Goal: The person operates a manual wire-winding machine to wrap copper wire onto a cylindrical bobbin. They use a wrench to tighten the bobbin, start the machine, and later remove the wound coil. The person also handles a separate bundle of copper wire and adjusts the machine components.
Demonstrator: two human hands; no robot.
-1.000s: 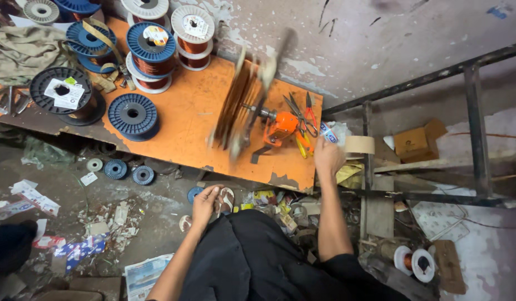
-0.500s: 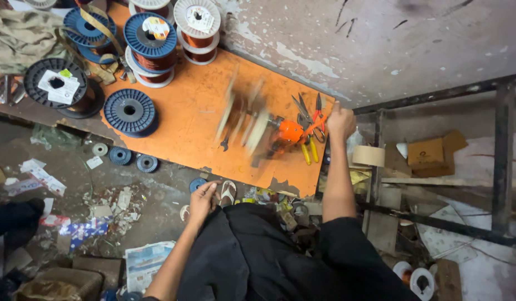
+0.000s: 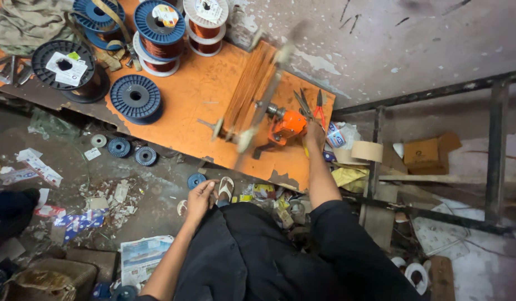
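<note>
Hand-cranked coil winder on an orange table

The right hand is closed at the orange winder – its coil frame blurred – near the table edge; the left hand rests loosely open on the knee.

- Dim indoor light, flat and cool — no hard glare anywhere.
- Orange worktop is the brightest area, evenly lit; the floor below it sits in murky shadow.
- Heavy motion blur on the spinning winder frame — its arms smear into streaks.
- Static spools are fairly sharp.
- Wide-angle view, so the metal rack on the right leans and bends toward the edge.
- Dark trousers lose detail, near black.
</note>
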